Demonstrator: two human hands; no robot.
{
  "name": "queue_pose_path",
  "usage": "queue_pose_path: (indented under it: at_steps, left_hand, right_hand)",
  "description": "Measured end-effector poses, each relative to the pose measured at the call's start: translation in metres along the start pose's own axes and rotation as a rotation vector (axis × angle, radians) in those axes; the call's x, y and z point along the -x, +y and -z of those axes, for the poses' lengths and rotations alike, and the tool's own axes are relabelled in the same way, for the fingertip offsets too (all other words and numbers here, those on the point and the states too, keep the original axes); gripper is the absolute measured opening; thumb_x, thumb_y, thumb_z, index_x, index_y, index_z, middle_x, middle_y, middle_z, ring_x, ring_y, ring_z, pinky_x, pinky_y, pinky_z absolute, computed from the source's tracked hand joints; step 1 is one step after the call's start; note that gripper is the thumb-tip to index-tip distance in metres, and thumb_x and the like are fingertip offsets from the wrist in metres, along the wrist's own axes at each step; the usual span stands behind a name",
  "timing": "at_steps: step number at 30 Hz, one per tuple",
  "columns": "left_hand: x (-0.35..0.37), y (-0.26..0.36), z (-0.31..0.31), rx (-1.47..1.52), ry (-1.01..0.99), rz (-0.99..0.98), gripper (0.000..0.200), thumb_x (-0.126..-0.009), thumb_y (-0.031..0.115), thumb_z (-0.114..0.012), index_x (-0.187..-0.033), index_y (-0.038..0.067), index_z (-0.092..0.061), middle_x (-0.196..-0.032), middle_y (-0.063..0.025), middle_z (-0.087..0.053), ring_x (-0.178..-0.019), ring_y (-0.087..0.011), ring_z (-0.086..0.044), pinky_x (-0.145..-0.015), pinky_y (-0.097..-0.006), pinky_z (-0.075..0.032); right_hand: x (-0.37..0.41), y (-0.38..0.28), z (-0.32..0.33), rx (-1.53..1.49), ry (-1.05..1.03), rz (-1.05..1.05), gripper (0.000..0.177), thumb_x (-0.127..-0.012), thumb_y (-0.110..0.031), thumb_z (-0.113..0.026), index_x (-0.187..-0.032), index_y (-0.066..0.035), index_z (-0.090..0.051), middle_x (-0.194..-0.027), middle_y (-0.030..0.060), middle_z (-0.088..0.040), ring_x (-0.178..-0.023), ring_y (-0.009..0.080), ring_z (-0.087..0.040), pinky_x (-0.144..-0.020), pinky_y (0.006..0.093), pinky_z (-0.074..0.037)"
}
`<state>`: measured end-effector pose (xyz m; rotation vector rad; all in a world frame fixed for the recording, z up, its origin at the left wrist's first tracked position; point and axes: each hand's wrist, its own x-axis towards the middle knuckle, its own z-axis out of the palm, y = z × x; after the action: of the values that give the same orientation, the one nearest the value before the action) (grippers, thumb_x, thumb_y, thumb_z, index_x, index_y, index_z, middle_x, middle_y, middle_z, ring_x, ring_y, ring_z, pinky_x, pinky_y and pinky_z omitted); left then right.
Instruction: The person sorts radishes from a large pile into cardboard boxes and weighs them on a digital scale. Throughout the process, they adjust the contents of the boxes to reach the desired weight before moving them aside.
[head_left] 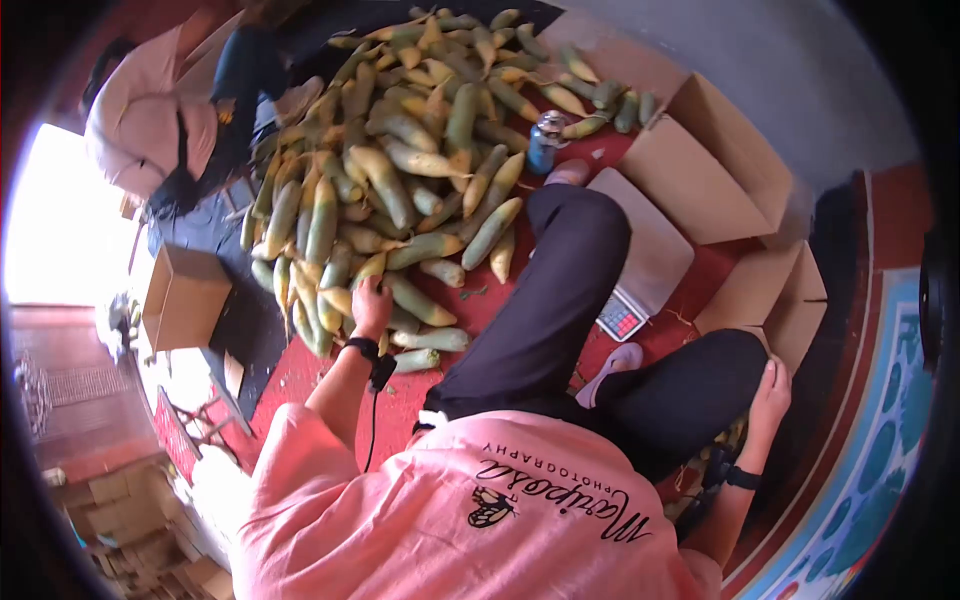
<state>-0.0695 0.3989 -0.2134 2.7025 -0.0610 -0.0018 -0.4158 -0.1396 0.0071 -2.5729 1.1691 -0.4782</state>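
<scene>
A big heap of green radishes (390, 180) with yellowish tapering ends lies on the red floor in front of me. My left hand (371, 308) is at the near edge of the heap, fingers curled round the yellowish end of a radish (370, 268). Part of that grip is hidden by the back of the hand. On the right, my right hand (770, 398) lies against the outer side of my bent knee, beside an open cardboard box (768, 300). Its fingers are stretched out and nothing shows in them.
A digital scale (640, 250) with a keypad stands between my legs and another open carton (710, 170). A blue can (545, 142) stands by the heap. At the left, a person (150, 125) bends near a small box (185, 300); a folding stool (190, 430) is nearer.
</scene>
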Motion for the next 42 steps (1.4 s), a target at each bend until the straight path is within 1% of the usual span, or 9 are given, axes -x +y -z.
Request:
queue_pose_path:
  at_steps: [6, 13, 15, 20, 27, 30, 33, 35, 42]
  left_hand:
    - [-0.021, 0.026, -0.021, 0.049, -0.183, -0.017, 0.031, -0.076, 0.023, -0.060, -0.101, 0.004, -0.059, -0.100, -0.0180, -0.059, -0.100, -0.0337, -0.053, -0.088, -0.0401, -0.042]
    - [-0.019, 0.032, -0.033, 0.095, -0.235, -0.083, 0.023, -0.074, 0.022, -0.059, -0.088, 0.004, -0.064, -0.090, -0.0187, -0.062, -0.088, -0.0341, -0.058, -0.081, -0.0404, -0.045]
    - [-0.011, 0.017, -0.040, 0.104, -0.260, -0.093, 0.022, -0.074, 0.023, -0.058, -0.086, 0.006, -0.066, -0.087, -0.0192, -0.062, -0.084, -0.0351, -0.059, -0.079, -0.0411, -0.046]
    - [0.020, 0.004, -0.029, 0.000, -0.271, -0.108, 0.018, -0.076, 0.021, -0.057, -0.078, 0.006, -0.066, -0.076, -0.0179, -0.062, -0.073, -0.0356, -0.061, -0.067, -0.0409, -0.048]
    - [0.055, 0.007, 0.000, 0.021, -0.252, 0.017, 0.016, -0.074, 0.019, -0.057, -0.075, 0.007, -0.067, -0.077, -0.0192, -0.062, -0.079, -0.0359, -0.059, -0.074, -0.0416, -0.048]
    - [0.060, 0.007, 0.003, 0.022, -0.262, 0.009, 0.016, -0.074, 0.019, -0.056, -0.073, 0.007, -0.066, -0.076, -0.0194, -0.062, -0.077, -0.0366, -0.059, -0.073, -0.0422, -0.048]
    - [0.054, 0.008, 0.002, -0.048, -0.282, -0.013, 0.017, -0.075, 0.020, -0.055, -0.074, 0.007, -0.066, -0.076, -0.0203, -0.061, -0.077, -0.0375, -0.059, -0.074, -0.0425, -0.048]
    - [0.051, 0.007, 0.001, -0.038, -0.269, -0.018, 0.018, -0.075, 0.020, -0.055, -0.074, 0.007, -0.066, -0.078, -0.0207, -0.061, -0.078, -0.0373, -0.059, -0.075, -0.0425, -0.048]
    - [0.038, 0.007, -0.010, 0.044, -0.263, -0.023, 0.016, -0.075, 0.019, -0.056, -0.077, 0.006, -0.065, -0.082, -0.0175, -0.062, -0.081, -0.0351, -0.059, -0.076, -0.0409, -0.047]
  right_hand:
    - [-0.012, 0.001, -0.001, 0.153, -0.001, -0.031, 0.029, -0.089, -0.021, -0.049, -0.106, 0.001, -0.058, -0.105, 0.0192, -0.058, -0.100, 0.0340, -0.054, -0.088, 0.0378, -0.042]
    - [-0.069, 0.008, -0.034, -0.083, -0.049, -0.055, 0.029, -0.084, -0.017, -0.056, -0.107, 0.000, -0.057, -0.103, 0.0184, -0.058, -0.096, 0.0334, -0.056, -0.085, 0.0386, -0.044]
    - [-0.107, -0.010, -0.040, 0.072, -0.027, 0.209, 0.031, -0.083, -0.017, -0.058, -0.110, -0.002, -0.055, -0.106, 0.0190, -0.057, -0.100, 0.0349, -0.053, -0.087, 0.0399, -0.042]
    - [-0.213, -0.020, -0.077, 0.230, -0.044, 0.344, 0.039, -0.078, -0.018, -0.062, -0.114, -0.004, -0.054, -0.110, 0.0200, -0.055, -0.102, 0.0361, -0.051, -0.090, 0.0421, -0.041]
    - [-0.260, -0.006, -0.150, 0.440, -0.189, 0.203, 0.039, -0.078, -0.022, -0.062, -0.114, -0.009, -0.056, -0.111, 0.0164, -0.057, -0.103, 0.0334, -0.052, -0.088, 0.0419, -0.042]
    - [-0.252, -0.024, -0.146, 0.487, -0.364, 0.048, 0.037, -0.077, -0.025, -0.064, -0.109, -0.008, -0.059, -0.112, 0.0135, -0.058, -0.105, 0.0314, -0.053, -0.089, 0.0395, -0.042]
    - [-0.251, -0.010, -0.148, 0.501, -0.256, 0.226, 0.033, -0.078, -0.023, -0.064, -0.106, -0.007, -0.061, -0.110, 0.0151, -0.059, -0.104, 0.0321, -0.053, -0.089, 0.0389, -0.042]
    - [-0.248, -0.003, -0.139, 0.386, 0.065, 0.435, 0.025, -0.077, -0.020, -0.063, -0.097, -0.005, -0.061, -0.099, 0.0142, -0.059, -0.092, 0.0330, -0.054, -0.078, 0.0416, -0.045]
    - [-0.194, -0.042, -0.030, 0.393, 0.034, 0.527, 0.024, -0.075, -0.016, -0.065, -0.092, 0.000, -0.059, -0.097, 0.0139, -0.058, -0.090, 0.0330, -0.054, -0.077, 0.0404, -0.044]
